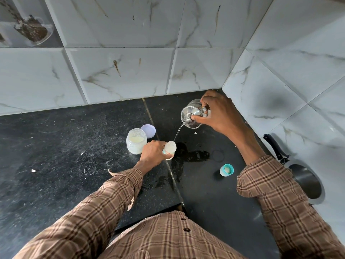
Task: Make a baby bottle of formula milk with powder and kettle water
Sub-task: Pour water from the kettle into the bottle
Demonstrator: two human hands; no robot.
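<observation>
My right hand [220, 113] grips a small steel kettle [189, 118] by its handle, thumb on the lid knob, and tilts it leftward. A thin stream of water [177, 134] falls from its spout toward the open baby bottle [170, 148]. My left hand [152, 153] holds that bottle upright on the black counter, fingers curled round its body. An open jar of pale formula powder [136, 141] stands just left of the bottle.
The jar's lilac lid [149, 130] lies behind it. The bottle's teal cap [226, 170] stands on the counter to the right. A spilled water patch [194, 156] darkens the counter beside the bottle. A dark pan [306, 181] with a black handle sits at the right wall.
</observation>
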